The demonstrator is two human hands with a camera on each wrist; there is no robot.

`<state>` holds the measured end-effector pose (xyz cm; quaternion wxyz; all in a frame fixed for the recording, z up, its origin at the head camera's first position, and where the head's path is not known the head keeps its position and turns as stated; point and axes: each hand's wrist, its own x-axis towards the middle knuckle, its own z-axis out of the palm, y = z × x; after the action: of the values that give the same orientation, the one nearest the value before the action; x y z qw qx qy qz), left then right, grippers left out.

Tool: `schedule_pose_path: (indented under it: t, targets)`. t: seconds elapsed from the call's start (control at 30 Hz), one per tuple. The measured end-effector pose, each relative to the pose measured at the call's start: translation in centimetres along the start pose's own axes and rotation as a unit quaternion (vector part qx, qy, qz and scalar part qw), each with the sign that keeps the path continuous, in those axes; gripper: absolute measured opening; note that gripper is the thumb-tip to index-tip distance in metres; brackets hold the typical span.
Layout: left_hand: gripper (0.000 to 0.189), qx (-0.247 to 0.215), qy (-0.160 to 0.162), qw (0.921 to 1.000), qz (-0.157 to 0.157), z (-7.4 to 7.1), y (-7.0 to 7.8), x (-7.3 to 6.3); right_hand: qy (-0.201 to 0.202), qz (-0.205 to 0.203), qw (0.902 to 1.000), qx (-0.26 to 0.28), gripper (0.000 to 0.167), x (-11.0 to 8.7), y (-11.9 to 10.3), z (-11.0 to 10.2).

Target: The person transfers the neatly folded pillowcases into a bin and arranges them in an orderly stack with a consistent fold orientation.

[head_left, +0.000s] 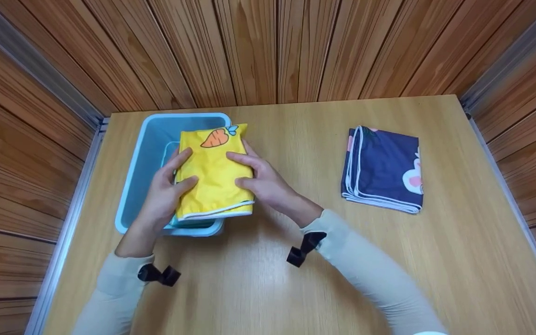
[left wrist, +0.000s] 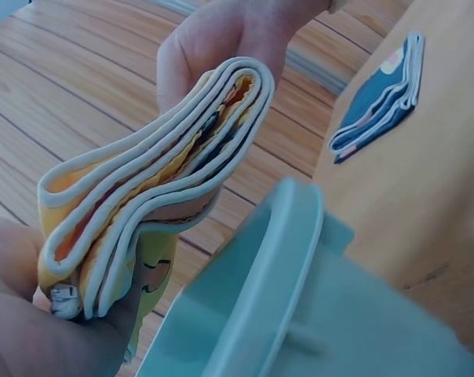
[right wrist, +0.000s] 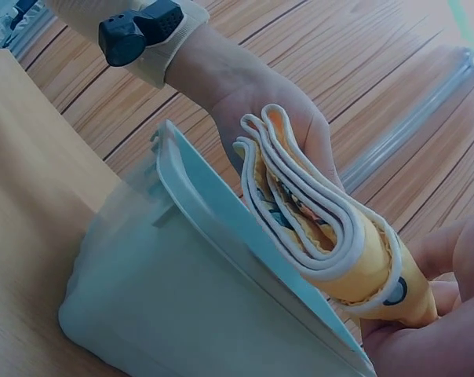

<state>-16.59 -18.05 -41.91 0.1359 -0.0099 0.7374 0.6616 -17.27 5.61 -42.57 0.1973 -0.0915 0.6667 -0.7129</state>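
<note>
Both hands hold a folded yellow cloth (head_left: 214,172) with a carrot print and white edging, above the right part of a light blue plastic bin (head_left: 130,186). My left hand (head_left: 163,190) grips its left side, thumb on top. On the opposite side my right hand (head_left: 268,179) grips it the same way, with some fingers hidden beneath. Stacked folds of the yellow cloth (left wrist: 154,188) show edge-on in the left wrist view. The right wrist view has the cloth (right wrist: 308,204) just over the bin's rim (right wrist: 221,212).
A folded navy cloth (head_left: 384,170) with white edging and a pink-and-white print lies on the right of the wooden table (head_left: 296,279). Something teal (head_left: 193,224) shows inside the bin, mostly covered. Wood-plank walls (head_left: 277,51) stand behind and on both sides.
</note>
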Motion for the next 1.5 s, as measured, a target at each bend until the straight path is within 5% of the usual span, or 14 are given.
schedule_pose_path:
  t: [0.73,1.13,1.5]
  targets:
    - [0.064,-0.019,0.000,0.9998,0.003,-3.4,-0.4,-0.1,-0.029,-0.001,0.9995,-0.011,0.059,1.1,0.1,2.5]
    - [0.064,-0.037,-0.010,0.9992,-0.011,-5.1,-0.4,0.1,-0.033,0.016,0.9985,-0.042,0.059,2.0,0.1,3.3]
    - [0.065,-0.061,-0.020,0.9971,-0.041,-6.3,-0.4,0.3,-0.032,0.045,0.9983,-0.015,0.056,2.8,-0.6,4.1]
